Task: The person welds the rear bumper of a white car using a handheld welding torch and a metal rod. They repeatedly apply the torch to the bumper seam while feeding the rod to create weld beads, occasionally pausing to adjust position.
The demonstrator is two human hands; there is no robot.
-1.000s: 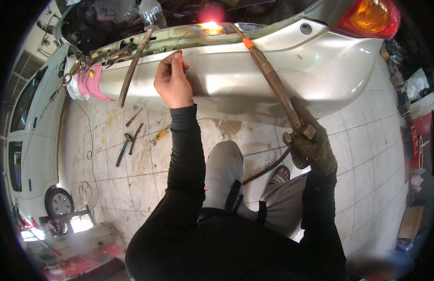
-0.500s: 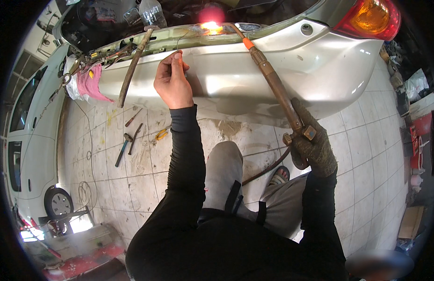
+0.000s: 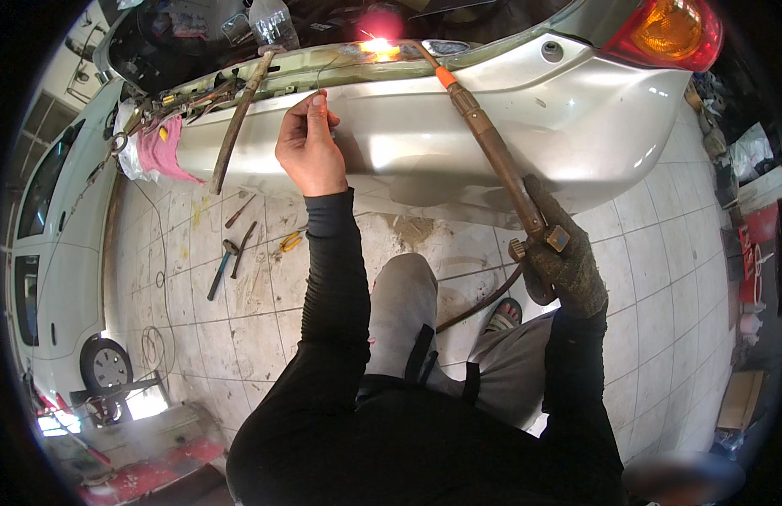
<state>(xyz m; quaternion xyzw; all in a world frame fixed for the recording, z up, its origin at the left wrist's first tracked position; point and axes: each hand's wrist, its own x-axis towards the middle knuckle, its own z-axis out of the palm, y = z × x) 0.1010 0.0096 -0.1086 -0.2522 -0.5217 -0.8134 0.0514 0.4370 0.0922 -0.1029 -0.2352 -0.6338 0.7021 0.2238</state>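
Note:
My gloved right hand is wrapped round the valve end of a brass gas welding torch. The torch slants up to the left, and its bent tip ends at a glowing flame on the metal edge of the car body behind the bumper. My bare left hand pinches a thin wire rod between thumb and fingers. The rod rises from the fingertips and bends toward the glow; where its far end lies is hard to make out.
A wooden-handled tool leans on the bumper at left, near a pink cloth and several hand tools. A plastic bottle stands in the car opening. On the tiled floor lie a hammer and yellow-handled pliers. A hose runs from the torch.
My left hand has shifted very slightly left. The torch and my right hand hold almost the same place, and the flame still glows.

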